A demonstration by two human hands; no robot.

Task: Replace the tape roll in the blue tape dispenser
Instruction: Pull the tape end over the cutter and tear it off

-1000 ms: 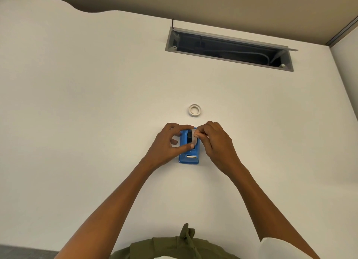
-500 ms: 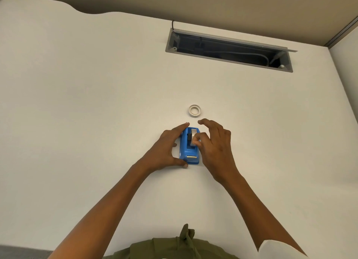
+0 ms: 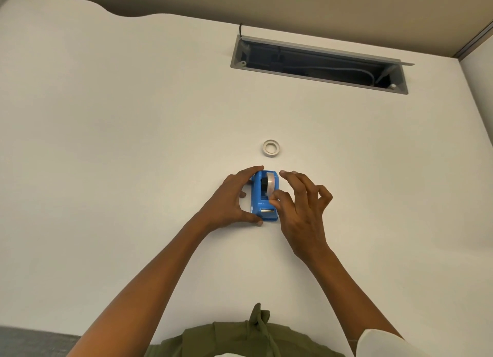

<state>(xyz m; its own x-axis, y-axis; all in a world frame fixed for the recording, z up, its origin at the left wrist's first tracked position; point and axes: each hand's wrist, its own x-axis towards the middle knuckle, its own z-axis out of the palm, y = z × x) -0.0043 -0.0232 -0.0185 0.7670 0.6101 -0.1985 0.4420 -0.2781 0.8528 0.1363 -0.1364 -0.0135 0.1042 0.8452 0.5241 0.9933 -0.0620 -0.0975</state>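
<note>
The blue tape dispenser stands on the white desk, cutter end toward me. A clear tape roll sits in its cradle on a black hub. My left hand clasps the dispenser from the left, index finger at the far end and thumb at the near corner. My right hand is at the dispenser's right side with fingers spread; its thumb touches the top edge just behind the cutter. A small white empty tape ring lies flat on the desk a little beyond the dispenser.
A long grey cable tray opening with cords inside is cut into the desk at the back right. A beige partition wall runs along the far edge. My olive garment shows at the near desk edge.
The right hand let go of the roll, now seated in the dispenser, and slid back toward the cutter with fingers spreading. The left hand shifted from the roll to clasping the dispenser body.
</note>
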